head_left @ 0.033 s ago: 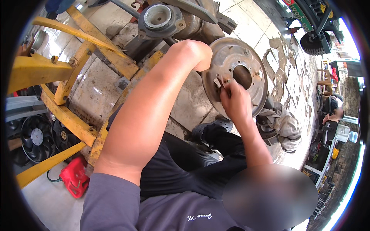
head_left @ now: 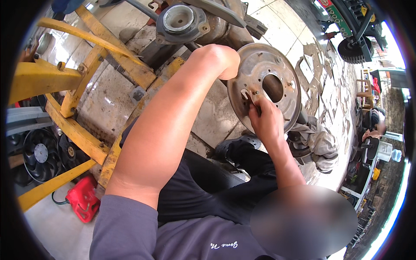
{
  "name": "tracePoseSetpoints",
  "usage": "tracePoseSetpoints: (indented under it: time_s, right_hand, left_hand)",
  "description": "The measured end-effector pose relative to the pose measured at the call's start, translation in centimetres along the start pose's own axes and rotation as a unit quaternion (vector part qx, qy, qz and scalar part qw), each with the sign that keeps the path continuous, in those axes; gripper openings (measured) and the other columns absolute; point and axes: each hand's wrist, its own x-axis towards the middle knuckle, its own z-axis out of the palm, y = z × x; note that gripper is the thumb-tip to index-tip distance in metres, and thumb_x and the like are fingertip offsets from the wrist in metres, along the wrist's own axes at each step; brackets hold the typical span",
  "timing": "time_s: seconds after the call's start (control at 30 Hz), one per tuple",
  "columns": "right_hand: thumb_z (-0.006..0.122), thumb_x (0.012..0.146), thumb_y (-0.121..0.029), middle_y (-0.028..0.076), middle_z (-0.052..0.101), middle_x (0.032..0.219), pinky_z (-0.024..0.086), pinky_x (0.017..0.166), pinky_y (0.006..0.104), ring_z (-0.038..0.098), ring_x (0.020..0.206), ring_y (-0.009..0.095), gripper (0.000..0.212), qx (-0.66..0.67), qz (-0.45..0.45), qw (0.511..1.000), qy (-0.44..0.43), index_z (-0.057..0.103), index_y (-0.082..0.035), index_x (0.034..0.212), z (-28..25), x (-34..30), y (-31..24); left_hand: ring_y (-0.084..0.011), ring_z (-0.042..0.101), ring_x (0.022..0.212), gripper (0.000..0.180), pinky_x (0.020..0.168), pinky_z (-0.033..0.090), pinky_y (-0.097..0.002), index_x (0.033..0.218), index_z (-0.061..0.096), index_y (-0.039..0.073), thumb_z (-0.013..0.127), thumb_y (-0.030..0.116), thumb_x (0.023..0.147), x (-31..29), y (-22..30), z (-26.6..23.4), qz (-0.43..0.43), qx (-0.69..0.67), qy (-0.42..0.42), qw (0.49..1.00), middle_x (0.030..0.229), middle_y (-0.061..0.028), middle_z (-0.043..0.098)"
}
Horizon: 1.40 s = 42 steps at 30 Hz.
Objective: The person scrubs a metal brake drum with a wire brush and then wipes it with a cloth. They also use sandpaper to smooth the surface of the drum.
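Note:
A round, rusty brake backing plate (head_left: 291, 93) with a large centre hole and several studs stands tilted before me. My left hand (head_left: 227, 65) bends over its left rim; the fingers are hidden behind the plate. On the plate's face, below and left of the hole, my right hand (head_left: 266, 116) is closed in a pinch. Between its thumb and fingers is a small metal piece with a pale forked end (head_left: 245, 94). That end lies against or just over the plate beside a small stud; whether they touch I cannot tell.
A grey mount with a round metal cup (head_left: 177, 18) lies beyond my left forearm. Yellow steel frames (head_left: 82, 130) fill the left, near a fan (head_left: 41, 152) and a red container (head_left: 83, 199). A grey cloth (head_left: 321, 145) is right of the plate. Broken tiles (head_left: 327, 82) lie farther right.
My right hand has shifted slightly lower, and its fingers have turned. The pale end of the metal piece now shows its fork. My left arm has barely moved.

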Motion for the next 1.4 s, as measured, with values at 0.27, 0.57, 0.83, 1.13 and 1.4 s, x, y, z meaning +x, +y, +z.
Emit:
tracePoseSetpoints:
  time_s: [0.27,0.57,0.83,1.13,1.4]
  right_hand:
    - [0.065,0.091,-0.017,0.02,0.067,0.086,0.053,0.07,0.0522,0.067,0.081,0.044,0.014,-0.013,-0.032,0.998,0.05,0.062,-0.004,0.089,1.1,3.9,-0.2]
    - [0.067,0.09,-0.014,0.02,0.067,0.086,0.052,0.07,0.0512,0.066,0.079,0.044,0.012,-0.032,-0.023,0.998,0.059,0.061,-0.003,0.089,0.9,3.6,-0.7]
    - [0.066,0.091,-0.016,0.019,0.067,0.085,0.053,0.067,0.052,0.067,0.077,0.042,0.013,-0.024,-0.028,0.998,0.045,0.06,-0.005,0.088,1.2,0.7,-0.3]
    - [0.068,0.088,-0.011,0.019,0.067,0.085,0.052,0.068,0.0498,0.065,0.078,0.042,0.009,-0.032,-0.033,0.998,0.043,0.063,-0.003,0.088,0.8,0.7,-0.4]
    - [0.063,0.094,-0.018,0.021,0.068,0.087,0.053,0.069,0.0526,0.067,0.078,0.043,0.018,-0.072,-0.01,0.995,0.064,0.059,-0.003,0.085,1.3,5.3,-1.0]
  left_hand:
    - [-0.0361,0.066,0.113,0.032,0.097,0.052,-0.0443,0.114,0.072,0.0,0.055,0.024,0.101,-1.1,0.3,-0.4,0.01,-0.013,0.01,1.0,0.119,-0.0208,0.07]
    - [-0.0364,0.068,0.105,0.03,0.093,0.053,-0.0442,0.113,0.073,0.001,0.057,0.022,0.099,-1.9,-0.4,-0.8,0.009,-0.023,0.057,0.998,0.113,-0.0197,0.072]
    - [-0.0356,0.068,0.106,0.032,0.094,0.053,-0.0454,0.113,0.073,0.001,0.055,0.024,0.1,-1.8,-0.3,-1.3,-0.023,-0.017,0.047,0.998,0.114,-0.0193,0.072]
    - [-0.0356,0.069,0.105,0.033,0.093,0.053,-0.0453,0.113,0.073,0.0,0.054,0.025,0.1,-2.6,-0.2,-1.5,-0.031,-0.038,0.052,0.997,0.112,-0.019,0.072]
    - [-0.0357,0.069,0.106,0.035,0.093,0.054,-0.045,0.112,0.073,-0.001,0.055,0.027,0.101,-2.4,0.5,-1.4,0.007,-0.027,0.045,0.999,0.114,-0.0193,0.072]
